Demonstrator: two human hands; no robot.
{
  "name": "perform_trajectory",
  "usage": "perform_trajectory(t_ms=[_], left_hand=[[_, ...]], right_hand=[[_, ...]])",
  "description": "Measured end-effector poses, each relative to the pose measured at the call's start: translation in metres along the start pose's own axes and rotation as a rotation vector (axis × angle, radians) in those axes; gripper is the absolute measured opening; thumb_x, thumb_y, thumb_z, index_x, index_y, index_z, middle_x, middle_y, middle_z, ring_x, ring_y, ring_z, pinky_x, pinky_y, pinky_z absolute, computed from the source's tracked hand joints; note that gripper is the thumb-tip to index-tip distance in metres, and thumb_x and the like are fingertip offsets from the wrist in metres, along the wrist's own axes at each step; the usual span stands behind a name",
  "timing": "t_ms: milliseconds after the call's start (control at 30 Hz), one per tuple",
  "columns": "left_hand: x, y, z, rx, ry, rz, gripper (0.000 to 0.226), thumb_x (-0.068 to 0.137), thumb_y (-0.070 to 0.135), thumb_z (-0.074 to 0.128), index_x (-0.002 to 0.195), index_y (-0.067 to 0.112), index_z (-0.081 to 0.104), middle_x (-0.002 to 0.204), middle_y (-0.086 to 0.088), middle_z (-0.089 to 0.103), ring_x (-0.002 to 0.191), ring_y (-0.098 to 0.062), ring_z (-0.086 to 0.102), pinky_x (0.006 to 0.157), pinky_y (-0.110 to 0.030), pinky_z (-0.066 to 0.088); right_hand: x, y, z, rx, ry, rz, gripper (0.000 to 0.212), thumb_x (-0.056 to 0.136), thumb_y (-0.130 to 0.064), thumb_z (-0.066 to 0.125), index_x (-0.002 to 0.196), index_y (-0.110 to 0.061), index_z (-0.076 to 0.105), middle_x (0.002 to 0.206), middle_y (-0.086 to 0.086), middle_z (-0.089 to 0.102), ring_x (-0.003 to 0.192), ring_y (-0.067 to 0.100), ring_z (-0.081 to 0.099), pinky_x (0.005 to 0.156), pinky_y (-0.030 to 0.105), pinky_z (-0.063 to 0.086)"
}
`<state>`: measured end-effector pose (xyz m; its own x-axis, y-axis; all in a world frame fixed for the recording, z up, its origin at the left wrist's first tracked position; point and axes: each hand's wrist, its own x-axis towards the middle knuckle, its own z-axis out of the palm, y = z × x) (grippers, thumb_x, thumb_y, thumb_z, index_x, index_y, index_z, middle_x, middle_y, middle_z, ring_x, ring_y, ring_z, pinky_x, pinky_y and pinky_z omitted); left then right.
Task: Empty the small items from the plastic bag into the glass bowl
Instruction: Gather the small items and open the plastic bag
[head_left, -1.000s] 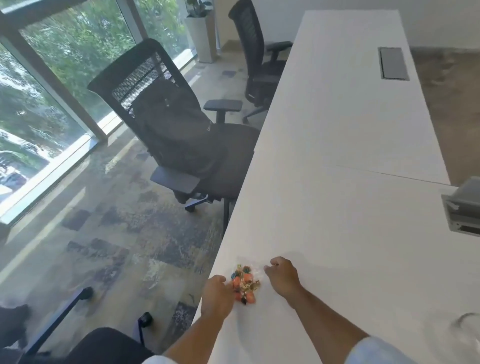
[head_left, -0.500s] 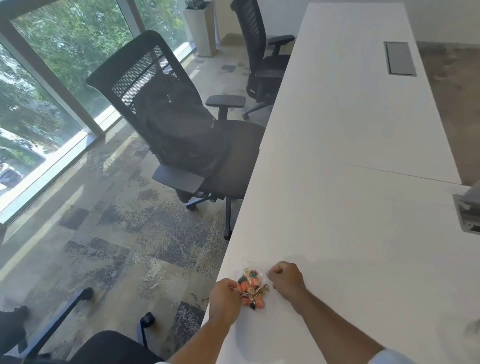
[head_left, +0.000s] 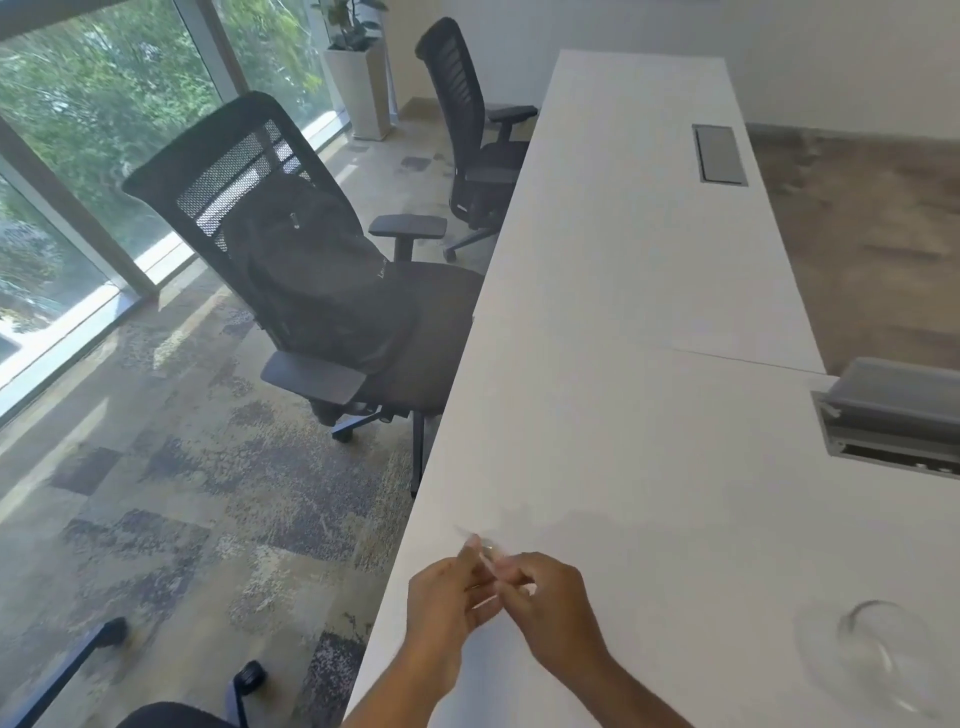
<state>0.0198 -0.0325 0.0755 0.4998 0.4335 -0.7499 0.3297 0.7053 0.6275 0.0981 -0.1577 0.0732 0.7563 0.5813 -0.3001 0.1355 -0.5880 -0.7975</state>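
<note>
Near the front left edge of the white table (head_left: 623, 415), my left hand (head_left: 447, 592) and my right hand (head_left: 545, 587) are close together. Both pinch the clear plastic bag (head_left: 485, 551), of which only a thin transparent strip shows above my fingers. The coloured small items are hidden behind my hands. The glass bowl (head_left: 883, 654) stands on the table at the lower right, transparent and faint, well apart from both hands.
A black office chair (head_left: 291, 280) with a black backpack on its seat stands left of the table, a second chair (head_left: 467, 130) farther back. A raised grey cable box (head_left: 893, 415) sits at the table's right edge, a flat one (head_left: 719, 153) farther away.
My hands have come together and lifted the bag off the table. The orange and green items, seen lying between my hands before, are now covered by my fingers.
</note>
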Motion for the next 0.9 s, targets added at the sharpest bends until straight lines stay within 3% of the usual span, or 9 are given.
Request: perform_trajectory(t_ms=[100,200,300,433,533,667,733,833,900], left_hand=[[-0.022,0.01,0.013,0.011,-0.051,0.004,0.032,0.098,0.01,0.073,0.103,-0.021,0.074,0.093,-0.028,0.083,0.077,-0.033,0.079,0.084,-0.046,0.068],[-0.039,0.013,0.025,0.09,-0.077,0.026,0.02,0.088,-0.009,0.064,0.095,-0.026,0.07,0.085,-0.027,0.08,0.075,-0.035,0.08,0.078,-0.043,0.068],[-0.052,0.013,0.037,0.177,-0.089,0.053,0.024,0.096,-0.009,0.058,0.092,-0.014,0.082,0.095,-0.028,0.085,0.088,-0.038,0.085,0.093,-0.051,0.069],[-0.069,0.012,0.055,0.321,-0.161,0.132,0.019,0.095,-0.003,0.068,0.087,-0.01,0.084,0.098,-0.021,0.087,0.098,-0.034,0.086,0.091,-0.047,0.071],[-0.08,0.011,0.071,0.414,-0.18,0.187,0.019,0.094,0.0,0.074,0.079,-0.007,0.084,0.091,-0.021,0.087,0.091,-0.034,0.086,0.085,-0.045,0.072],[-0.089,0.01,0.09,0.589,-0.199,0.275,0.026,0.092,0.005,0.081,0.073,-0.012,0.076,0.084,-0.029,0.082,0.082,-0.031,0.086,0.081,-0.046,0.073],[-0.092,0.006,0.099,0.698,-0.214,0.315,0.031,0.087,0.008,0.085,0.067,-0.01,0.07,0.073,-0.029,0.076,0.066,-0.027,0.08,0.075,-0.045,0.072],[-0.097,0.001,0.11,0.805,-0.228,0.352,0.053,0.082,0.009,0.088,0.047,0.011,0.048,0.051,-0.008,0.045,0.052,-0.02,0.042,0.055,-0.028,0.047],[-0.1,-0.002,0.116,0.812,-0.25,0.347,0.053,0.082,0.005,0.088,0.043,0.018,0.055,0.049,0.0,0.052,0.051,-0.016,0.047,0.055,-0.019,0.045]], right_hand=[[-0.019,0.0,-0.014,-0.068,0.002,-0.143,0.026,0.095,-0.026,0.068,0.116,-0.037,0.078,0.11,-0.018,0.079,0.101,-0.001,0.072,0.089,0.021,0.059],[-0.033,0.001,-0.029,-0.064,0.021,-0.195,0.025,0.093,-0.026,0.073,0.112,-0.042,0.075,0.109,-0.023,0.078,0.104,-0.005,0.071,0.092,0.016,0.056],[-0.043,0.0,-0.046,-0.004,0.033,-0.112,0.012,0.087,-0.042,0.075,0.099,-0.042,0.077,0.101,-0.022,0.078,0.101,-0.001,0.072,0.089,0.019,0.057],[-0.05,-0.006,-0.074,0.125,0.156,-0.001,0.008,0.09,-0.038,0.076,0.089,-0.03,0.079,0.095,-0.021,0.077,0.09,0.004,0.072,0.075,0.017,0.055],[-0.053,-0.012,-0.098,0.177,0.124,0.07,0.016,0.092,-0.034,0.075,0.083,-0.022,0.08,0.087,-0.012,0.081,0.077,0.005,0.073,0.072,0.024,0.059],[-0.059,-0.016,-0.121,0.202,0.077,0.153,0.014,0.089,-0.031,0.074,0.082,-0.021,0.08,0.084,-0.008,0.083,0.079,0.009,0.078,0.075,0.03,0.064],[-0.065,-0.016,-0.13,0.203,0.075,0.189,0.013,0.086,-0.031,0.075,0.079,-0.022,0.08,0.083,-0.007,0.083,0.079,0.011,0.078,0.075,0.033,0.066],[-0.07,-0.016,-0.143,0.221,0.08,0.223,0.013,0.085,-0.021,0.07,0.074,-0.017,0.078,0.077,-0.002,0.081,0.077,0.026,0.079,0.071,0.042,0.066],[-0.074,-0.015,-0.151,0.245,0.098,0.242,0.017,0.086,-0.015,0.066,0.072,-0.013,0.076,0.071,-0.001,0.078,0.078,0.032,0.078,0.066,0.041,0.066]])
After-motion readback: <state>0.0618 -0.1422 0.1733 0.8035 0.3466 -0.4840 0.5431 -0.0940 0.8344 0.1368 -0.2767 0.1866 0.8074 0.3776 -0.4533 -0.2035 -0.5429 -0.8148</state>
